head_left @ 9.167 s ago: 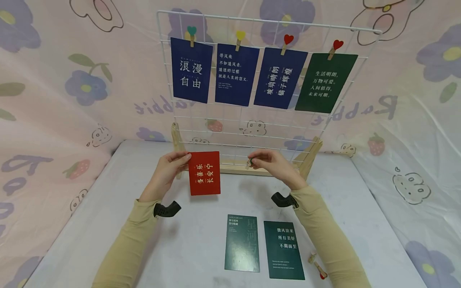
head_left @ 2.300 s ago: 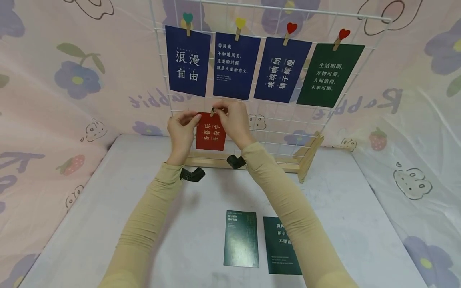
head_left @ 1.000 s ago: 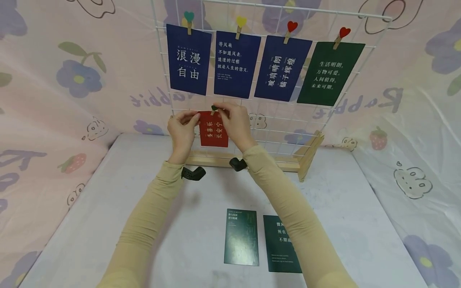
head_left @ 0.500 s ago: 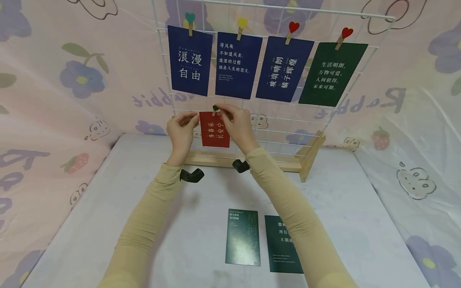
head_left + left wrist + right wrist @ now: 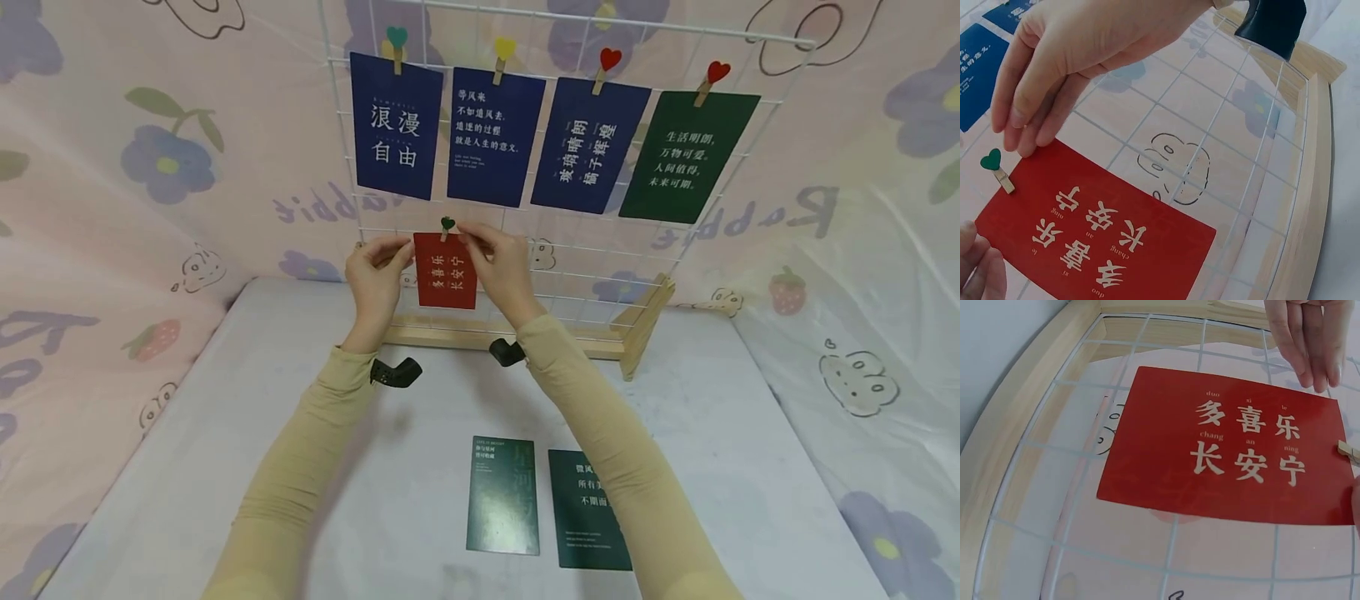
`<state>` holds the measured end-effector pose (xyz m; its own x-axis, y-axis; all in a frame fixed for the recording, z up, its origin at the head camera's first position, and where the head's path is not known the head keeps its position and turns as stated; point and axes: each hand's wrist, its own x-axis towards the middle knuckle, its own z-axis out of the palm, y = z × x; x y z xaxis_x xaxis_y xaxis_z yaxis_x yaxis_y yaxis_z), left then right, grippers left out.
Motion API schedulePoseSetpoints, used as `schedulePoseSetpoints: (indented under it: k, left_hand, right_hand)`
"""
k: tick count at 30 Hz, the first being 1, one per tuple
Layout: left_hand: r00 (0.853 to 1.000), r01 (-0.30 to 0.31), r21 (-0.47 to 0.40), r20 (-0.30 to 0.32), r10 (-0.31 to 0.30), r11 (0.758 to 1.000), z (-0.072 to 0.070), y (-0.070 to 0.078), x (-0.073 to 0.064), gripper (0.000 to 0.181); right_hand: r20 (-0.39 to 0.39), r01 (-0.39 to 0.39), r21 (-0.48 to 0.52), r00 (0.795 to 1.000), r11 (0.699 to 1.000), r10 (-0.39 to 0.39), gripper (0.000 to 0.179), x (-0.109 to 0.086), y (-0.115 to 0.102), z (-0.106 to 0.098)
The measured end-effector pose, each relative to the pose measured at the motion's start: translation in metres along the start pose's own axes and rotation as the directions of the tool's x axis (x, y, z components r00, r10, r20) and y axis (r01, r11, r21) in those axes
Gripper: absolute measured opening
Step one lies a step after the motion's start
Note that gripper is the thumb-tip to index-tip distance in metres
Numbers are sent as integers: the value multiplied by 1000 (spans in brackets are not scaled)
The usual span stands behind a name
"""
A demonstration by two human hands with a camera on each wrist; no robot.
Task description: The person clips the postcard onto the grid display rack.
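A red card (image 5: 446,271) with white characters hangs low on the white wire grid (image 5: 570,265), held at its top edge by a small wooden clothespin (image 5: 447,227) with a green heart. My left hand (image 5: 375,279) is at the card's left edge; in the right wrist view its straight fingertips (image 5: 1317,381) come right up to that edge. My right hand (image 5: 501,265) is off the clothespin, its fingertips at the card's upper right corner. In the left wrist view, the right hand's relaxed fingers (image 5: 1041,115) overlap that corner, with the green heart (image 5: 990,159) standing free beside them.
Above hang three blue cards (image 5: 495,137) and a green card (image 5: 690,157), each under a heart clothespin. On the white table lie two dark green cards (image 5: 502,496), one partly under the right sleeve (image 5: 622,442). The grid stands on a wooden base (image 5: 435,337).
My hands brought the red card and clothespin from above the table to the grid. The right hand has just let go of the clothespin and shifted slightly right.
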<state>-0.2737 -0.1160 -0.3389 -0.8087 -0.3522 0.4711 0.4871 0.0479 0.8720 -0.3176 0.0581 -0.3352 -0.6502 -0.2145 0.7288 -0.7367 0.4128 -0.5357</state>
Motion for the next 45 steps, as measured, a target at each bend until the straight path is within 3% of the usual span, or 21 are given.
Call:
schedulePoseSetpoints:
  k: [4, 8, 16, 19, 23, 30, 33, 36, 40, 42, 45]
  left_hand:
    - [999, 45, -51, 25, -44, 998, -1, -5, -2, 18]
    - [990, 116, -113, 91, -106, 987, -2, -15, -5, 22]
    - [950, 245, -161, 238, -203, 956, -8, -17, -19, 29]
    - [924, 307, -186, 294, -245, 933, -10, -17, -23, 33]
    - [877, 406, -191, 356, -322, 894, -14, -17, -27, 38]
    - [811, 498, -103, 407, -420, 861, -17, -21, -36, 38]
    - [769, 541, -62, 441, -463, 839, -16, -25, -42, 39]
    - [731, 565, -18, 475, -491, 825, -16, -29, -48, 40]
    - [711, 554, 22, 507, -487, 832, -18, -34, -57, 37]
    - [694, 558, 33, 529, -488, 829, -19, -37, -62, 35]
    - [650, 589, 56, 560, -514, 806, -20, -43, -70, 36]
  right_hand:
    - [9, -22, 25, 1000, 999, 22, 20, -5, 1, -4]
    - [47, -46, 51, 998, 998, 44, 21, -9, 0, -12]
    - [97, -102, 130, 991, 986, 90, 25, -19, 2, -33]
    - [136, -160, 160, 981, 974, 139, 29, -24, 4, -43]
    - [195, -221, 191, 963, 956, 184, 33, -31, 6, -57]
    - [258, -275, 305, 945, 912, 199, 33, -45, -10, -85]
    - [277, -319, 329, 933, 889, 232, 34, -54, -3, -93]
    - [295, -350, 327, 920, 878, 257, 34, -64, 9, -99]
    - [324, -386, 309, 902, 870, 285, 34, -78, 26, -108]
    - [339, -408, 304, 891, 861, 303, 35, -86, 32, -113]
    - [348, -428, 298, 881, 853, 320, 34, -95, 36, -122]
